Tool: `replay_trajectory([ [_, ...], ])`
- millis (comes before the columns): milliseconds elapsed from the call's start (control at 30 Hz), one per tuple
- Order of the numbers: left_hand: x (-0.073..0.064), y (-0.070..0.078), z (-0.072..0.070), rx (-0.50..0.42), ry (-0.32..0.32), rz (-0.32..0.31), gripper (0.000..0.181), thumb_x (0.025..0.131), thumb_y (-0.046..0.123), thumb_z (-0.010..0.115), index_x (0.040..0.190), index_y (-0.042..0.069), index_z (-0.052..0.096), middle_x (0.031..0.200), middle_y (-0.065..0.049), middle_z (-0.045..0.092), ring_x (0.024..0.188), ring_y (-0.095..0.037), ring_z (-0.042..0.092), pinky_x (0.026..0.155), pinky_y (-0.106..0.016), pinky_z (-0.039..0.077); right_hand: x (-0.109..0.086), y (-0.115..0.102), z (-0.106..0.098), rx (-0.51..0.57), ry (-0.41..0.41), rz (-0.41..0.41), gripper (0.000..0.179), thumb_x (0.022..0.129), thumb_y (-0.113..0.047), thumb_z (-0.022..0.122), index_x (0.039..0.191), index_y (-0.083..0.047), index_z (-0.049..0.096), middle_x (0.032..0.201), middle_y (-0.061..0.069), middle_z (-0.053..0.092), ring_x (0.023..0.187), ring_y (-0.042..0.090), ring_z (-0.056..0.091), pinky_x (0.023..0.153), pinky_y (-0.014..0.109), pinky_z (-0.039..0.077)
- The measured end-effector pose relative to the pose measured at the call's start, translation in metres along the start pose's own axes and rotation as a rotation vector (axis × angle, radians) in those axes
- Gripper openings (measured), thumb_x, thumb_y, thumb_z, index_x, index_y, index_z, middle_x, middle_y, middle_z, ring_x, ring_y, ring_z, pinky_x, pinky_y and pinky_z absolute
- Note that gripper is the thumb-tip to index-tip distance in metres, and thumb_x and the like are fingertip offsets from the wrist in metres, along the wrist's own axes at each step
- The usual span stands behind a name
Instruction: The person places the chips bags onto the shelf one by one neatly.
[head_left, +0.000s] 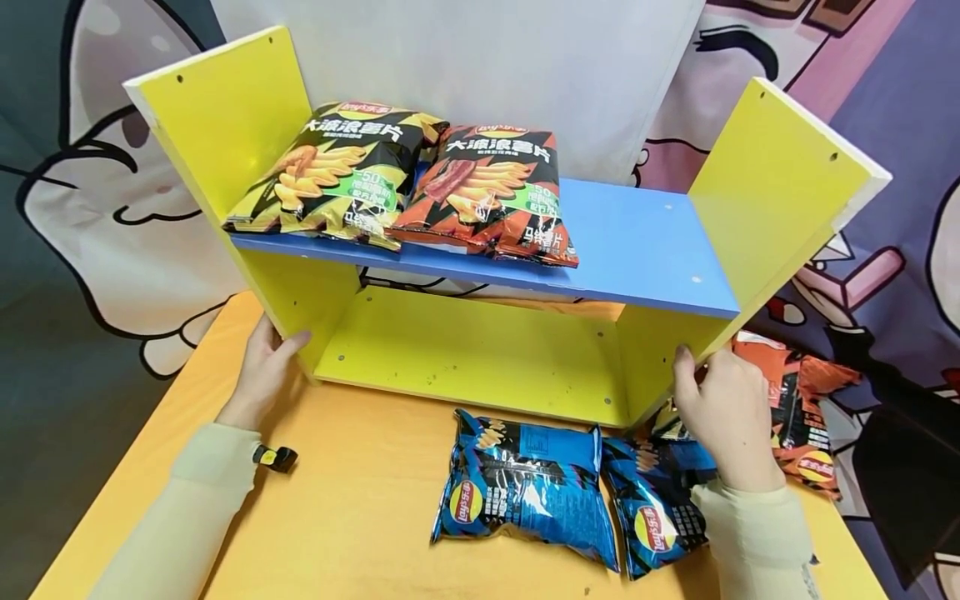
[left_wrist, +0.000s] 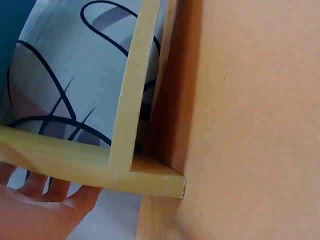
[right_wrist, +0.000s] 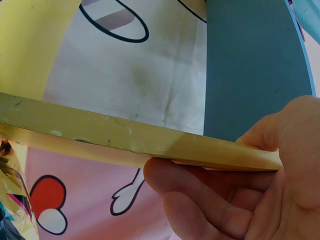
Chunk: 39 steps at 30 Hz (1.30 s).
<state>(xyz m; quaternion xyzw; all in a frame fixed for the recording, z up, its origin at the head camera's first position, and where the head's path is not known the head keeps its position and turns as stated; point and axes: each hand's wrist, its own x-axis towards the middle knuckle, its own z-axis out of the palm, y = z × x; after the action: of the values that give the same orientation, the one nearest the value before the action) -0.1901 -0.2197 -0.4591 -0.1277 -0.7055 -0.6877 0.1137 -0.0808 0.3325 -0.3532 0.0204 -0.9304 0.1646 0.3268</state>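
Observation:
A small shelf with yellow side panels, a yellow bottom board [head_left: 472,350] and a blue middle board [head_left: 630,237] stands on the orange table. My left hand [head_left: 262,367] grips the front edge of its left side panel [left_wrist: 55,160], thumb on the inner face. On the opposite side, my right hand [head_left: 723,408] holds the right side panel [right_wrist: 130,137] between thumb and curled fingers. Two bags of chips lie side by side on the blue board: a black and yellow bag [head_left: 337,171] at the left and a red and black bag [head_left: 487,192] beside it.
In front of the shelf lie a blue chip bag [head_left: 528,487] and another blue bag [head_left: 656,508], partly behind my right arm. An orange and black bag [head_left: 802,408] sits right of the shelf. Printed cloth [head_left: 135,208] hangs behind. The orange table [head_left: 360,517] ends at the left.

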Motion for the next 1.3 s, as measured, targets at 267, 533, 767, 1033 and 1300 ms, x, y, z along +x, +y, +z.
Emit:
replay_trajectory([
  [267, -0.002, -0.009, -0.003, -0.029, -0.027, -0.077, 0.048, 0.107, 0.015, 0.053, 0.154, 0.010, 0.043, 0.136, 0.011, 0.056, 0.119, -0.003, 0.058, 0.093, -0.014, 0.049, 0.000, 0.000, 0.000, 0.000, 0.013, -0.006, 0.039, 0.103, -0.023, 0.055, 0.067, -0.008, 0.055, 0.051, 0.008, 0.051, 0.043, 0.017, 0.038, 0.039, 0.029, 0.025],
  [533, -0.004, -0.022, -0.010, -0.099, -0.116, -0.166, 0.054, 0.107, 0.012, 0.053, 0.158, 0.014, 0.037, 0.139, 0.010, 0.054, 0.117, -0.006, 0.061, 0.089, -0.020, 0.055, -0.001, 0.000, -0.001, 0.004, 0.013, -0.009, 0.039, 0.103, -0.022, 0.055, 0.066, -0.007, 0.055, 0.051, 0.009, 0.051, 0.043, 0.015, 0.036, 0.038, 0.028, 0.024],
  [767, -0.006, -0.030, -0.016, -0.042, -0.113, -0.192, 0.055, 0.104, 0.008, 0.057, 0.156, 0.017, 0.043, 0.133, 0.012, 0.057, 0.112, -0.004, 0.061, 0.082, -0.020, 0.056, 0.000, 0.000, -0.001, 0.005, 0.009, -0.012, 0.042, 0.104, -0.023, 0.052, 0.064, -0.008, 0.053, 0.050, 0.009, 0.050, 0.042, 0.016, 0.036, 0.037, 0.029, 0.025],
  [1033, -0.004, -0.036, -0.016, 0.169, -0.102, -0.168, 0.061, 0.100, 0.001, 0.058, 0.157, 0.007, 0.040, 0.135, 0.011, 0.054, 0.118, 0.005, 0.055, 0.086, -0.014, 0.054, 0.000, -0.001, 0.001, 0.001, 0.017, -0.011, 0.042, 0.103, -0.022, 0.054, 0.063, -0.009, 0.052, 0.050, 0.008, 0.049, 0.042, 0.014, 0.033, 0.038, 0.028, 0.023],
  [1300, -0.003, -0.034, -0.020, 0.316, -0.163, -0.212, 0.059, 0.096, -0.002, 0.056, 0.153, -0.002, 0.040, 0.135, -0.024, 0.055, 0.091, -0.007, 0.059, 0.070, -0.025, 0.056, 0.001, 0.001, 0.001, -0.006, 0.014, -0.019, 0.042, 0.102, -0.022, 0.055, 0.063, -0.008, 0.052, 0.049, 0.007, 0.046, 0.042, 0.015, 0.032, 0.038, 0.028, 0.022],
])
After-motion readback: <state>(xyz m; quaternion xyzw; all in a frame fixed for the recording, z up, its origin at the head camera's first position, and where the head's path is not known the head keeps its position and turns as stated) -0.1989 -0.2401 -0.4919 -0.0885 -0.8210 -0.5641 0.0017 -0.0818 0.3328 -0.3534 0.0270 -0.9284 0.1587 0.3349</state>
